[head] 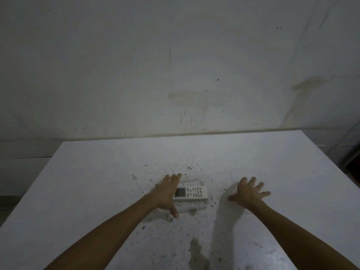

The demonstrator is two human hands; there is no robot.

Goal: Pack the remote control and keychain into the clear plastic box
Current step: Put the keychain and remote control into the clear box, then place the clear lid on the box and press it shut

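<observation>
A white remote control [191, 192] with a small screen and grey buttons lies flat inside a shallow clear plastic box [194, 207] at the middle of the table. My left hand [166, 193] spans the box's left end, with the fingers at its far edge and the thumb at its near edge. My right hand [248, 192] is to the right of the box with its fingers spread. It rests on a blurred, see-through sheet that looks like the clear lid [227, 217]. No keychain is in view.
The white table [93, 191] is speckled with dark spots and stains around the box. A stained white wall [175, 75] rises right behind its far edge. The table's left and right edges fall away to a dark floor.
</observation>
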